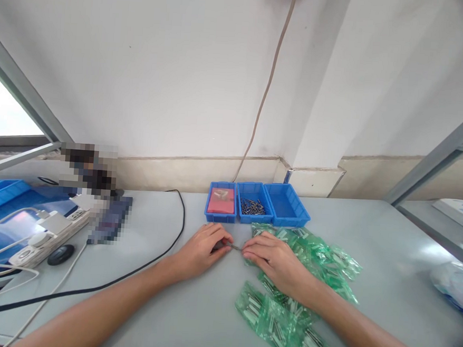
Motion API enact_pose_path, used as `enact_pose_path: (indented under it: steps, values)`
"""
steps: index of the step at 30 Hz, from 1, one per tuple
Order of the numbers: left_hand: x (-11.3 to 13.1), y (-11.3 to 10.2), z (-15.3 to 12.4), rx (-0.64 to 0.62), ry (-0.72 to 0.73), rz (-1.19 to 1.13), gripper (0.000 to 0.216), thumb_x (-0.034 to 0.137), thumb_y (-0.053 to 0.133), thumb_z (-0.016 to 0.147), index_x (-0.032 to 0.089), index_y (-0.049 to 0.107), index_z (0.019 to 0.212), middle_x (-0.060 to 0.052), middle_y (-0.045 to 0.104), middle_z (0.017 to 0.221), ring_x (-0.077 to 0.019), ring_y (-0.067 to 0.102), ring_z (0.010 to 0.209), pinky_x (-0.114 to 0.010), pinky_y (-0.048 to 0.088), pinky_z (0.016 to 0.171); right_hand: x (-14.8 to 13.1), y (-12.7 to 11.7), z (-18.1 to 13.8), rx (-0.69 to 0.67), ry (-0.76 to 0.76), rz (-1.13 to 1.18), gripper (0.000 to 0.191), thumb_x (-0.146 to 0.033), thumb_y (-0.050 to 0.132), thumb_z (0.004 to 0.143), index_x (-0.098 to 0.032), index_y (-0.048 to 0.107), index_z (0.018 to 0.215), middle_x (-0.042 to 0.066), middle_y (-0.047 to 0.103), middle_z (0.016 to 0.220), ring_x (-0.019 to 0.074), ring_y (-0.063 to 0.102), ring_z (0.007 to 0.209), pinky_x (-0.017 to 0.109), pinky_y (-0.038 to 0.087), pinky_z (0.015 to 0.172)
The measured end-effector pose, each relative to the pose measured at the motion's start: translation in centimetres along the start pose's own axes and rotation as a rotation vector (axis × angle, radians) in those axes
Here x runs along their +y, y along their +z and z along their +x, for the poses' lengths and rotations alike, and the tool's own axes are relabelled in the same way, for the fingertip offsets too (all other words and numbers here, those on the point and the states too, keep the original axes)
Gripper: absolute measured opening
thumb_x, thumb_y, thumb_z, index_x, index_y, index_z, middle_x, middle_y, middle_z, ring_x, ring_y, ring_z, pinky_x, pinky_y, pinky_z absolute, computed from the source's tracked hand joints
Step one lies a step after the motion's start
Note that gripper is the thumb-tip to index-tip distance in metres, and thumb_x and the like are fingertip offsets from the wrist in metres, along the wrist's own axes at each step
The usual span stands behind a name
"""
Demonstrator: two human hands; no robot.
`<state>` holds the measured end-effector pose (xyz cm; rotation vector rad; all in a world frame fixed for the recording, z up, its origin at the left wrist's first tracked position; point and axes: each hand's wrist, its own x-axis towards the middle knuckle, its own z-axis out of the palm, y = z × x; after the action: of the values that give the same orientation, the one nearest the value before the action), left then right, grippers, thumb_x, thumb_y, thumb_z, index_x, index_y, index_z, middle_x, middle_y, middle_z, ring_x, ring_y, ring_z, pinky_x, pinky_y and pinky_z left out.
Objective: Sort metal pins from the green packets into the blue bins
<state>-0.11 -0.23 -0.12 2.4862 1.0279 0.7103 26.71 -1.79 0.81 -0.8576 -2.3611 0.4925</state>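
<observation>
A small thin metal rod (233, 246) bridges the gap between my fingertips, low over the grey table. My left hand (206, 248) is closed in a pinch on its left end. At the other end, the fingers of my right hand (267, 255) are pressed together around the tip. Green plastic bags (320, 259) with silver rod-like pieces inside lie beside and under my right forearm. Just beyond my hands stands a blue tray (268, 218) of loose dark metal pieces, too small to name exactly.
Left of that tray, a blue tray holds a red flat piece (220, 202); another blue tray (288, 206) stands on its right. A black cable (129, 273) crosses the table at left, near a black mouse (61, 254) and a white power strip (44, 245). A wall (182, 85) closes off the back.
</observation>
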Motion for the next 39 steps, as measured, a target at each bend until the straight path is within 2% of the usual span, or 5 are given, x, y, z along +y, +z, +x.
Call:
enact_pose_path:
  steps: [5, 10, 15, 24, 39]
  values:
    - [-0.06, 0.1, 0.04, -0.001, 0.013, 0.05, 0.011, 0.028, 0.059, 0.109, 0.022, 0.068, 0.111, -0.005, 0.067, 0.108, -0.0221, 0.061, 0.101, -0.037, 0.048, 0.094, 0.03, 0.03, 0.04, 0.003, -0.005, -0.017, 0.028, -0.028, 0.054, 0.112, -0.024, 0.081, 0.106, 0.007, 0.081, 0.107, 0.0247, 0.069, 0.098, 0.043, 0.052, 0.092]
    - [0.13, 0.13, 0.11, -0.014, 0.025, 0.087, 0.019, 0.03, 0.061, 0.108, 0.025, 0.067, 0.125, -0.006, 0.066, 0.111, -0.0219, 0.061, 0.102, -0.036, 0.048, 0.093, 0.04, 0.17, 0.05, -0.017, -0.012, -0.058, 0.024, -0.028, 0.058, 0.11, -0.023, 0.08, 0.103, 0.006, 0.08, 0.107, 0.0242, 0.067, 0.096, 0.043, 0.051, 0.093]
    - [0.27, 0.2, 0.15, -0.017, 0.053, 0.131, 0.02, 0.033, 0.055, 0.111, 0.023, 0.072, 0.11, -0.006, 0.067, 0.107, -0.022, 0.061, 0.1, -0.038, 0.048, 0.093, 0.1, 0.26, 0.1, -0.016, -0.026, -0.051, 0.024, -0.028, 0.058, 0.11, -0.024, 0.081, 0.104, 0.006, 0.08, 0.106, 0.0238, 0.067, 0.096, 0.043, 0.051, 0.093]
    - [0.14, 0.16, 0.01, -0.04, 0.055, 0.053, 0.014, 0.029, 0.052, 0.112, 0.021, 0.063, 0.107, -0.003, 0.067, 0.104, -0.0197, 0.062, 0.096, -0.035, 0.047, 0.09, -0.39, 0.19, -0.02, -0.009, 0.093, -0.057, 0.004, -0.024, 0.066, 0.104, -0.023, 0.07, 0.105, 0.005, 0.074, 0.103, 0.0249, 0.067, 0.098, 0.041, 0.051, 0.094]
    - [0.86, -0.3, 0.05, -0.073, 0.082, 0.063, 0.019, 0.03, 0.043, 0.115, 0.021, 0.059, 0.111, -0.005, 0.068, 0.106, -0.0204, 0.062, 0.097, -0.034, 0.049, 0.091, -0.21, 0.34, -0.16, -0.021, 0.056, -0.079, 0.011, -0.019, 0.061, 0.107, -0.022, 0.07, 0.111, 0.004, 0.073, 0.103, 0.0243, 0.067, 0.099, 0.04, 0.049, 0.093]
